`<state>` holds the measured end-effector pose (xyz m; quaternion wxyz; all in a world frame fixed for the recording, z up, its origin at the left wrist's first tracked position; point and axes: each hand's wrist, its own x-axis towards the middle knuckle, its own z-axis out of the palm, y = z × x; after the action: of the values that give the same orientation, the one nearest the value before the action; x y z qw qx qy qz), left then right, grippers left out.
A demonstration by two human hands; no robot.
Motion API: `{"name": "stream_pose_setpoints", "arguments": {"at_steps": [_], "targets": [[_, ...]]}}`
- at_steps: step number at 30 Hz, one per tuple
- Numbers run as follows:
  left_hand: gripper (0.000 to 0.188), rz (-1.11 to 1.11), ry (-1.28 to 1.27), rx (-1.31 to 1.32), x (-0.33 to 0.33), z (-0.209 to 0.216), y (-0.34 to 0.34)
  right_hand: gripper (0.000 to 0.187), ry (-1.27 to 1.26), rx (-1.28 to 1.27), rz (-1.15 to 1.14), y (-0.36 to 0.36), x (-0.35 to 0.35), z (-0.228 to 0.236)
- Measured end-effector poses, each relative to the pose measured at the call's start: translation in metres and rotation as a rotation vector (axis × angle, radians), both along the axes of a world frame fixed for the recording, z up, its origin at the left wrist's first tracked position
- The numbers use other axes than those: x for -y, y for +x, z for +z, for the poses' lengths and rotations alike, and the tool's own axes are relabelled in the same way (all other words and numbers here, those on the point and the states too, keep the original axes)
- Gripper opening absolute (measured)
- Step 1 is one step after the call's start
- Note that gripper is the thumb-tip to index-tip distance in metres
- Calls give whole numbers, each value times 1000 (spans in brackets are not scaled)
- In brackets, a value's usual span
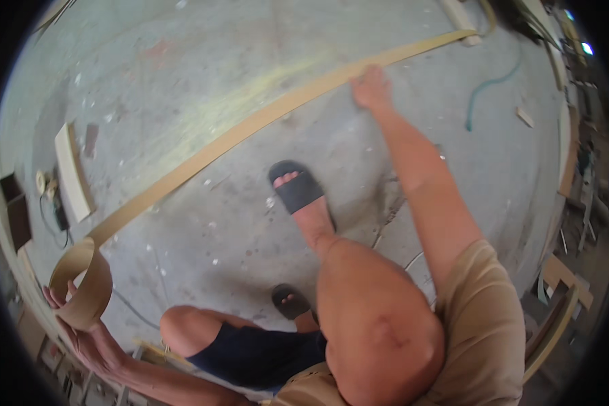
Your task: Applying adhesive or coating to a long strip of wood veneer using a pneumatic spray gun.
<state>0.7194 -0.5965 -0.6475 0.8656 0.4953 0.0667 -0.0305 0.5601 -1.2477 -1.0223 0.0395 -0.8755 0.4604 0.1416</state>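
Note:
A long tan strip [250, 123], thin and flexible like edge banding, stretches across the concrete floor from lower left to upper right. At its left end it winds into a wide coil [91, 294]. My left hand [78, 331] holds this coil from below, its fingers reaching into the ring. My right arm stretches forward, and my right hand [372, 89] is down at the strip's near edge toward its far end. The fingers there look slightly bent and apart, with the tips touching the strip; blur softens them.
A pale wooden board [74, 172] lies left, beside a corded tool [55, 203]. A wooden block [461, 20] is near the strip's far end. A green hose piece [484, 88] and a small offcut [524, 117] lie right. My sandalled foot [298, 189] is between my hands.

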Motion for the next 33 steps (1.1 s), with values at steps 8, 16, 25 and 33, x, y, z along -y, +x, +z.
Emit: {"name": "stream_pose_setpoints", "arguments": {"at_steps": [8,16,25,33], "targets": [[62,-198,-494,-74,-31,-39,4,79,20,123,-4,8,-14,23],[54,-184,-235,-79,38,-38,1,72,-116,351,117,1,-30,24],[44,-318,-423,-208,59,-73,2,62,454,870,669,60,-179,142],[43,-19,-495,-307,91,-75,-13,74,930,984,1083,81,-369,227]]}}
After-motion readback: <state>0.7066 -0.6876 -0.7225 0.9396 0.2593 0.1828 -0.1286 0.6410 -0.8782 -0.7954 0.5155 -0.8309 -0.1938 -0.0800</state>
